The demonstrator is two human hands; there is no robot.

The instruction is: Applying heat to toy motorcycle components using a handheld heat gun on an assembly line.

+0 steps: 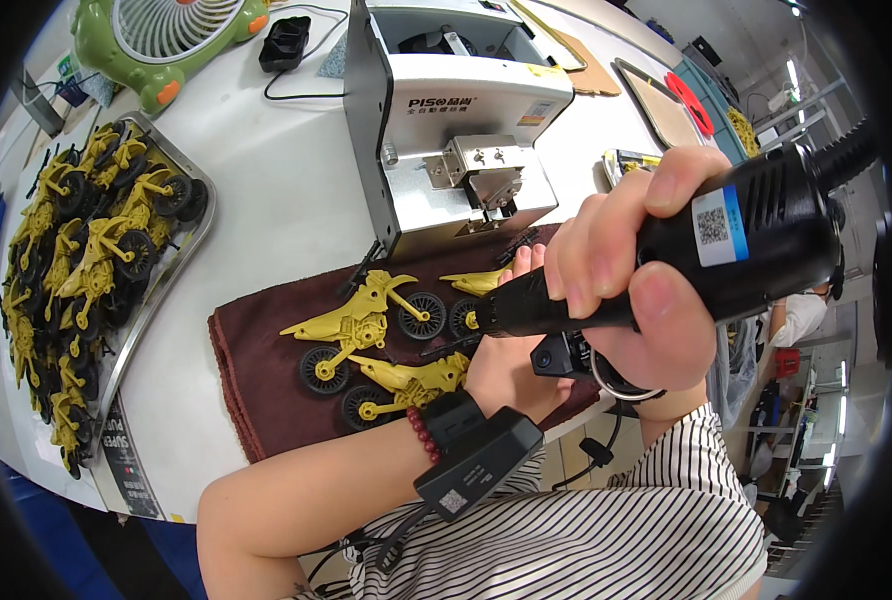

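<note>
My right hand is wrapped round a black electric screwdriver, which points left. Its tip meets the hub of a black wheel on a yellow toy motorcycle. Beyond the tool, my left hand steadies that motorcycle against the dark red cloth; a few fingertips show, the rest are hidden behind the screwdriver. Two more toy motorcycles lie on the cloth to the left: an upper one with both wheels showing, and a lower one partly covered by my left wrist.
A metal tray heaped with yellow-and-black toy motorcycles stands at the left. Behind the cloth is a silver screw feeder. A green fan and a small black box sit farther back. Another person's white sleeve shows at right.
</note>
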